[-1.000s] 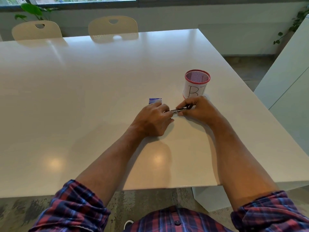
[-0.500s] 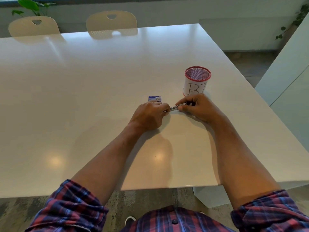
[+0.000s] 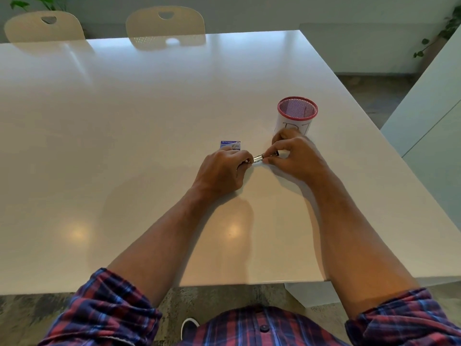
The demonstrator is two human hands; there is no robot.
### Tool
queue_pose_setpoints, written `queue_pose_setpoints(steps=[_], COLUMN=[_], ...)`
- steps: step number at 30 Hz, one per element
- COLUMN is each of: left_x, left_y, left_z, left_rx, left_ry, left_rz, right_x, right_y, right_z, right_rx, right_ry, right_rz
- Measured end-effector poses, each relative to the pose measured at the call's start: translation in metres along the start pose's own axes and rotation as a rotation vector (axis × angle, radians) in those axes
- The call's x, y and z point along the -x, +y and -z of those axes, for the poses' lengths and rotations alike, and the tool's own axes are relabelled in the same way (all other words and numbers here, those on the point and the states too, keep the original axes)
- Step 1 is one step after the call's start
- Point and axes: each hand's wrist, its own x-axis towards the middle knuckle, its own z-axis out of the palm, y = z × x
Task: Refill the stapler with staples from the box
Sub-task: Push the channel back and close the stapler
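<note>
- The fingers (image 3: 268,159) of the right hand (image 3: 295,158) were curled and pinched one end of the stapler (image 3: 258,158), a thin strip of shiny metal with a dark part at its right end
- The left hand (image 3: 222,171) held the stapler's other end, its fingers folded under so that the grip itself was hidden; whether it also held staples could not be told
- The stapler was held between the two hands just above the desk (image 3: 124,146), near its right half, and only a short silvery length of it showed between the knuckles
- The box (image 3: 230,144), small, flat and blue-and-white, most likely card, lay on the desk just beyond the left hand, touching or nearly touching the knuckles; whether it was open could not be seen
- Judged from this, the risk was a slip: the metal looked smooth and the part narrow, so a pull or push along its length could spring it free or scatter loose staples over the glossy desk
- A sideways nudge of the left hand might also shove the light box away
- Behind the right hand stood a round mesh cup (image 3: 297,116) with a red rim and a white paper label, close enough for the knuckles to knock over
- The desk was white, hard and reflective; two pale moulded chairs (image 3: 166,23) stood at its far edge
</note>
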Motion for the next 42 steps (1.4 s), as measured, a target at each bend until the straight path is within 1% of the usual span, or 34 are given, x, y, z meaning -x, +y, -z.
queue_pose_setpoints(steps=[4,6,10,13,19,22,25,33,42], left_x=[-0.002,-0.003,-0.003,-0.002,-0.002,0.000,0.000,0.000,0.003], left_y=[-0.001,-0.001,-0.004,-0.005,-0.005,-0.004,-0.005,-0.004,-0.003], left_z=[0.001,0.001,0.001,0.000,0.000,0.000,0.000,0.000,0.001], left_rx=[0.017,0.023,0.039,0.040,0.053,0.050,0.052,0.058,0.105], left_ry=[-0.014,-0.019,-0.015,-0.020,-0.010,0.004,0.011,0.028,0.037], left_rz=[-0.015,-0.020,-0.023,-0.019,-0.024,-0.012,0.002,0.011,0.035], right_x=[-0.003,-0.002,-0.001,-0.001,-0.002,-0.001,-0.002,-0.001,0.001], right_y=[-0.004,-0.005,-0.007,-0.011,-0.015,-0.014,-0.013,-0.015,-0.010], right_z=[-0.002,-0.003,-0.003,-0.003,-0.005,-0.005,-0.003,0.000,-0.002], right_rx=[0.046,0.027,-0.097,-0.204,-0.259,-0.363,-0.446,-0.392,-0.268], right_ry=[-0.012,-0.015,-0.023,-0.034,-0.099,-0.014,0.062,-0.016,-0.028], right_rz=[0.035,0.014,-0.060,-0.072,-0.081,-0.150,-0.171,-0.088,-0.038])
